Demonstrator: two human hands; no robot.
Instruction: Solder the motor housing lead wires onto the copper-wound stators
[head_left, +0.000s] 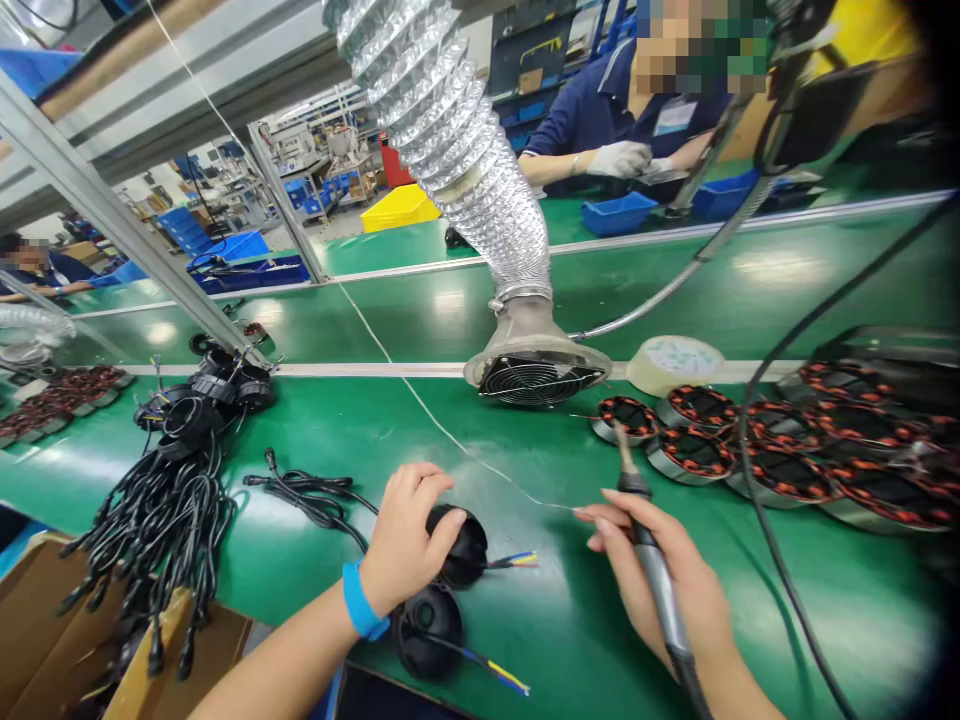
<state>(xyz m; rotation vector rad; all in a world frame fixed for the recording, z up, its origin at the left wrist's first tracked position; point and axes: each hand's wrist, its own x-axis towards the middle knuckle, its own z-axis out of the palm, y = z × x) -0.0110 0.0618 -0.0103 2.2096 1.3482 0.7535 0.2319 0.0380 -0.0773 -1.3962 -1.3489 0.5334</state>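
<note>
My left hand (409, 535), with a blue wristband, is wrapped over a black round housing (465, 548) lying on the green bench; coloured wires (517, 560) stick out of it to the right. A second black housing (429, 628) lies just below it, with its own wires. My right hand (652, 575) is closed on a soldering iron (645, 540), tip pointing up and away. Its fingertips also pinch a thin solder wire (480, 462) that runs up to the left.
A silver flexible duct ends in a fan hood (536, 375) at mid-bench. Several copper-wound stators (750, 445) and a tape roll (675, 362) lie right. Black cabled housings (191, 440) pile left over a cardboard box (45, 640). A person in blue works across the conveyor.
</note>
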